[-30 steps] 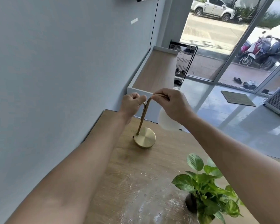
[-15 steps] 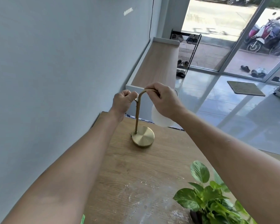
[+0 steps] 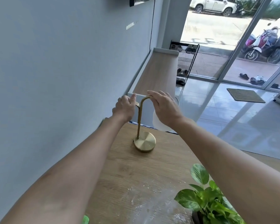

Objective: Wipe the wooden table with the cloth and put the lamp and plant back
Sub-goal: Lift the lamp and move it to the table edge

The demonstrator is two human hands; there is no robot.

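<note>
1. The lamp stands near the far edge of the wooden table, towards the far left corner; its round brass base is in plain sight, but the white shade is mostly hidden behind the right hand.
2. The right hand lies over the top bend of the brass stem with its fingers loosely spread — whether they actually touch the metal cannot be told.
3. The left hand is just left of the stem, fingers curled loosely; its palm side is hidden, so any hold on the small brass knob there cannot be made out.
4. The plant sits at the near right edge, its pot cut off by the frame.
5. A scrap of green shows at the bottom edge — too little to identify.
6. Pale smears and crumbs mark the near middle of the table; bare wood lies between the lamp and the plant.
</note>
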